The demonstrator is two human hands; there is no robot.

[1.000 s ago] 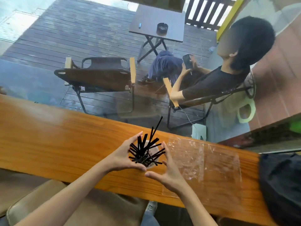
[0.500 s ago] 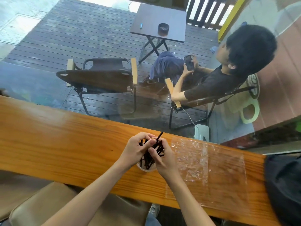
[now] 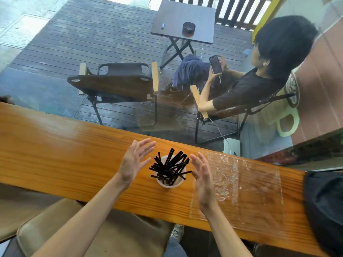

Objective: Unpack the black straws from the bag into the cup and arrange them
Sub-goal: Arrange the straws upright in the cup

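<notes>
Your left hand (image 3: 132,162) is released: the palm faces right, the fingers are spread and point toward the far edge, and nothing is in it. It stands just left of the cup (image 3: 169,180), apart from it.

Your right hand (image 3: 203,175) is likewise released, palm facing left, fingers extended and slightly curled, gripping nothing. It stands just right of the cup. Its fingertips are near the straw tips; contact cannot be confirmed.

The cup is a pale, round container standing upright on the wooden counter (image 3: 65,156), between your two hands and near the counter's middle.

The black straws (image 3: 169,166) are all inside the cup. They stand at mixed angles and cross one another. Most lean toward the far right, and several tips splay outward over the rim on the left and right.

The clear plastic bag (image 3: 241,184) lies flat on the counter to the right of the cup, partly beneath your right hand and forearm. It looks wrinkled, with no straws visible in it.

A dark fabric item (image 3: 324,210) rests at the right end of the counter, well apart from the cup.

Beyond the far edge of the counter, a seated person (image 3: 259,84) holds a phone (image 3: 215,64).
</notes>
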